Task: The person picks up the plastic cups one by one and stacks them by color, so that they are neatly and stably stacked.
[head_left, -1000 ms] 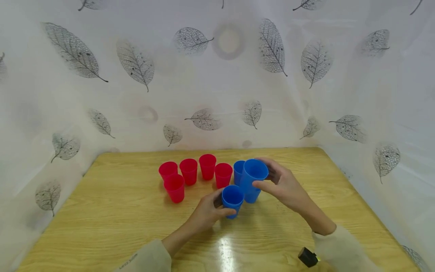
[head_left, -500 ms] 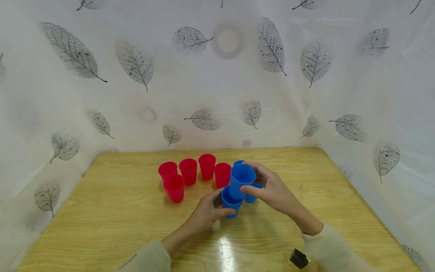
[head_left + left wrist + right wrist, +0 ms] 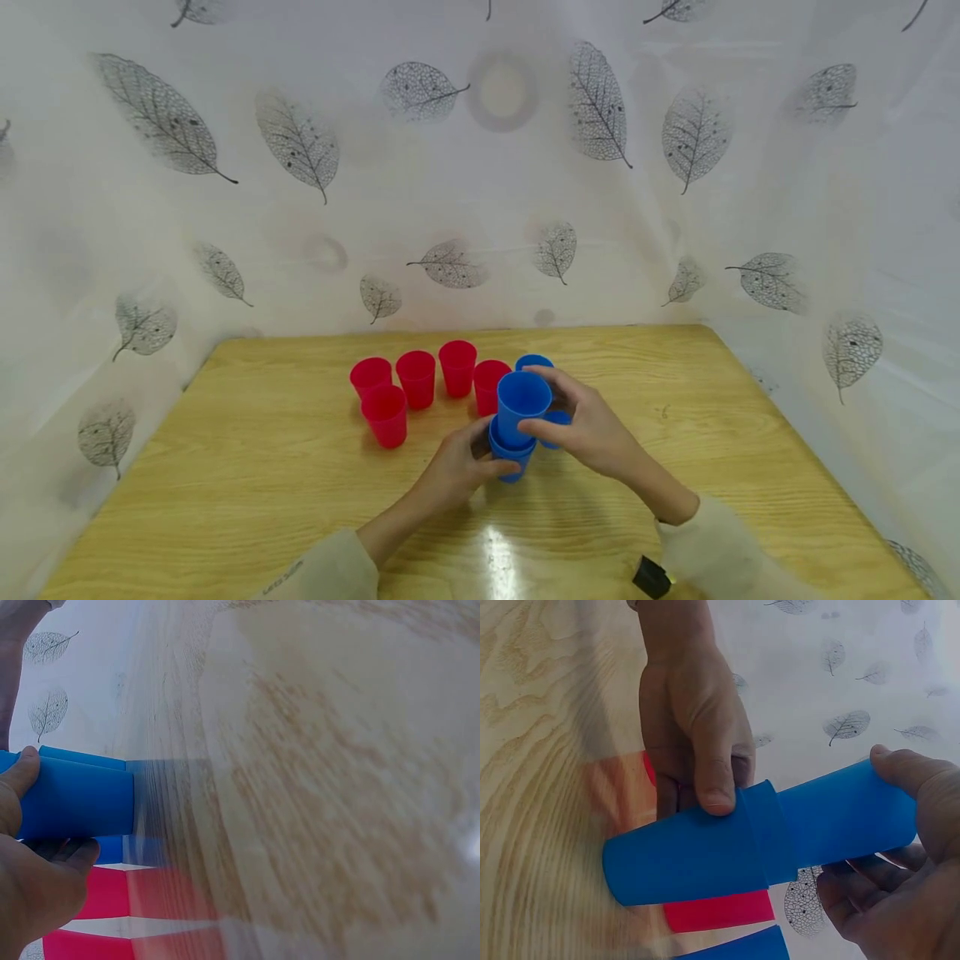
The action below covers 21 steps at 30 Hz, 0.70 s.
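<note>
My left hand [image 3: 455,472] grips a small stack of blue cups [image 3: 682,859] standing on the table, thumb on the near side. Above that stack my right hand [image 3: 592,425] holds another blue cup [image 3: 522,408] near its rim. In the right wrist view this upper cup's lower end sits inside the top of the stack. The stack's two rims show one just above the other. Two more blue cups stand close by: one behind [image 3: 534,362], mostly hidden by the held cup, and one to the right [image 3: 556,429], partly covered by my right hand.
Several red cups stand upright left of the blue ones, such as the nearest red cup [image 3: 385,415]. They are on a wooden table [image 3: 247,467]. A leaf-patterned curtain [image 3: 480,183] rises behind and along the sides. A small black object [image 3: 652,577] is beside my right sleeve.
My right hand has carried its blue cup left and down, from beside the stack into the stack's mouth. The left hand and its stack have stayed put.
</note>
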Available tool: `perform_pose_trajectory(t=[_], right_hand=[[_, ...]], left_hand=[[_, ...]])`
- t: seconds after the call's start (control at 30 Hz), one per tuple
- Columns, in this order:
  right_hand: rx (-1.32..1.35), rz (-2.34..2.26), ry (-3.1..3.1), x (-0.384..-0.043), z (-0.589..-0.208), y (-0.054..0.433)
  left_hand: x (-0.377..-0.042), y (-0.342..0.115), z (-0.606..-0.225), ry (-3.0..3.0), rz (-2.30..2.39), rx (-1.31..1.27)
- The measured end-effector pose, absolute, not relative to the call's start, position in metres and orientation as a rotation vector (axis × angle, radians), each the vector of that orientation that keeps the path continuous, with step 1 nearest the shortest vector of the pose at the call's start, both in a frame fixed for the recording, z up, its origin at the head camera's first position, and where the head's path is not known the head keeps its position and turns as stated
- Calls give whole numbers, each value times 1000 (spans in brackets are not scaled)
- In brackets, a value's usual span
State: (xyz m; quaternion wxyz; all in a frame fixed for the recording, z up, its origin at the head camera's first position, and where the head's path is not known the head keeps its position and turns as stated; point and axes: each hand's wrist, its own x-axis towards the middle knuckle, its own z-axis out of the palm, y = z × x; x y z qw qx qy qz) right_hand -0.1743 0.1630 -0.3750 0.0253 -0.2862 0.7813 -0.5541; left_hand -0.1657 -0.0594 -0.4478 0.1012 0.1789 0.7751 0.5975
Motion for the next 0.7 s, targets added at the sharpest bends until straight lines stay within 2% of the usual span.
perform_pose_trajectory(t=[0.7], right_hand=[[-823,-1560,2574,-166,-388,161]], left_hand=[[-166,-60,-450,2293,1762,548]])
